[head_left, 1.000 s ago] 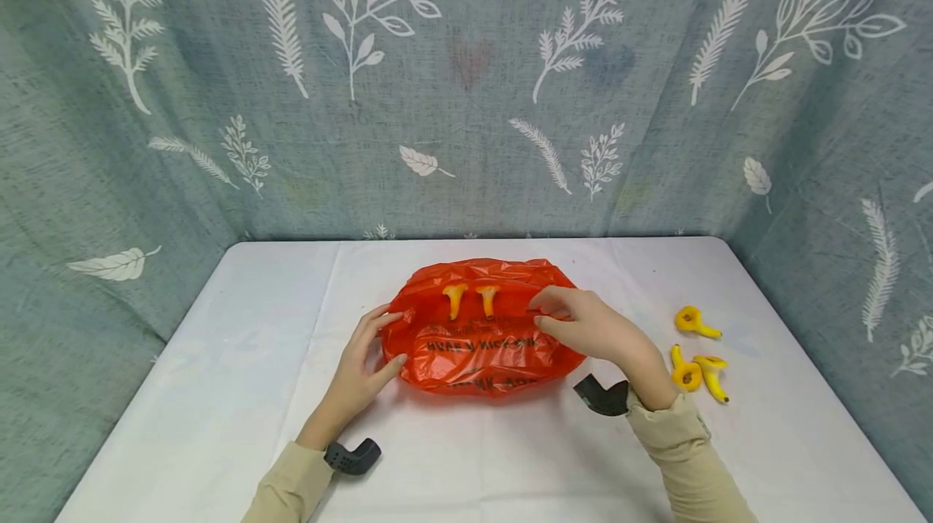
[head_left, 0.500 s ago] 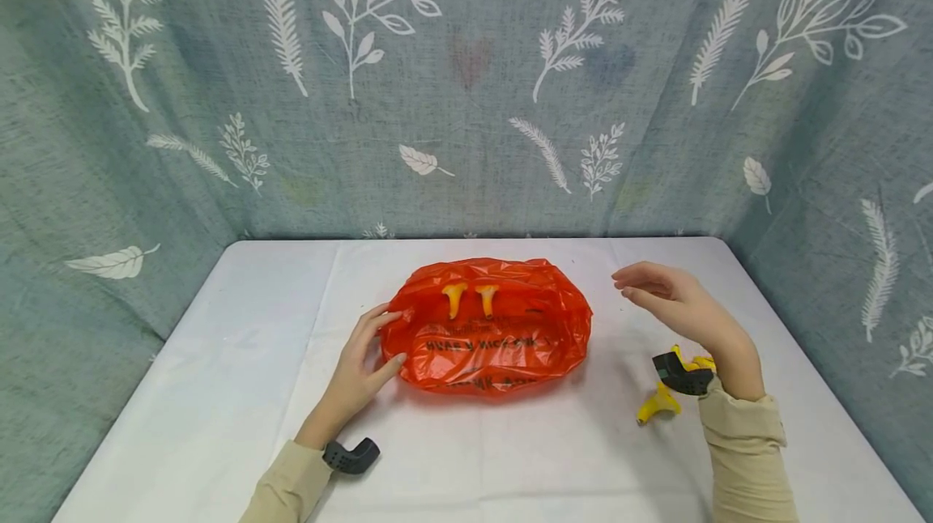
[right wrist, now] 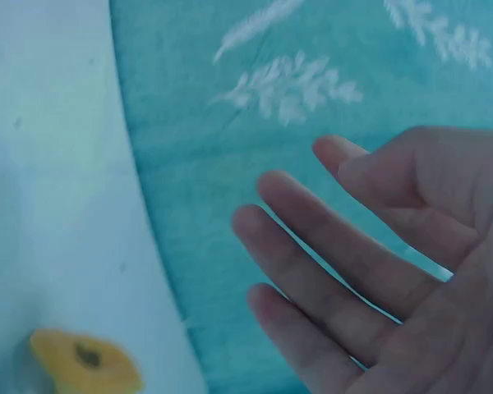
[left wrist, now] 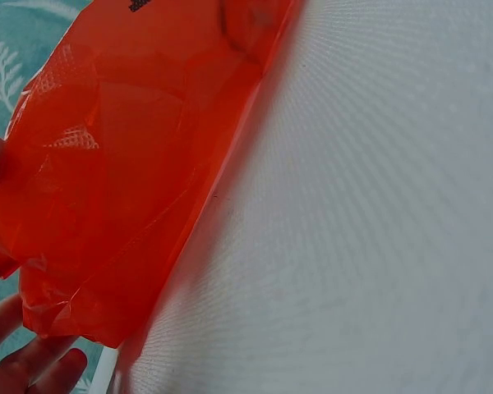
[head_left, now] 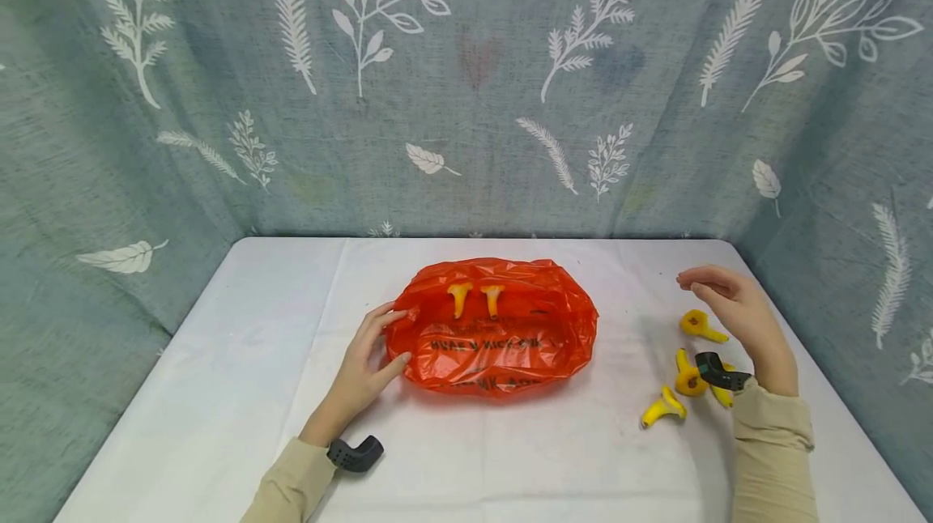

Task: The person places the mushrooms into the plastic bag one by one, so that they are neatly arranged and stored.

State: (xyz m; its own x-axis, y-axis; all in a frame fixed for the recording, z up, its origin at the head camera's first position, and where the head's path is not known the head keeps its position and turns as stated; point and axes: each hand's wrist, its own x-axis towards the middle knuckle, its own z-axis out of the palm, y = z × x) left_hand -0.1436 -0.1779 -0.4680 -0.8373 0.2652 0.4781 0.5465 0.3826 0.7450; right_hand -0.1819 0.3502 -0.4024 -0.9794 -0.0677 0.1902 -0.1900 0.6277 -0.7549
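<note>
A red plastic bag with dark printing lies mid-table, its mouth spread. Two yellow chanterelle mushrooms show side by side within it. My left hand holds the bag's left end, thumb toward the near side and fingers toward the far side; in the left wrist view the red film hangs between thumb and fingers. My right hand hovers at the right with nothing in it, fingers loosely extended and apart in the right wrist view. Several more chanterelles lie below and beside it, one partly behind the wrist camera.
A white cloth covers the table. Grey-green curtains with white leaf prints stand behind it and along both sides. Dark wrist cameras sit at both wrists.
My right hand has moved from over the bag out to the right, above the loose chanterelles. Another chanterelle shows nearer the front of that group. My left hand has stayed at the bag.
</note>
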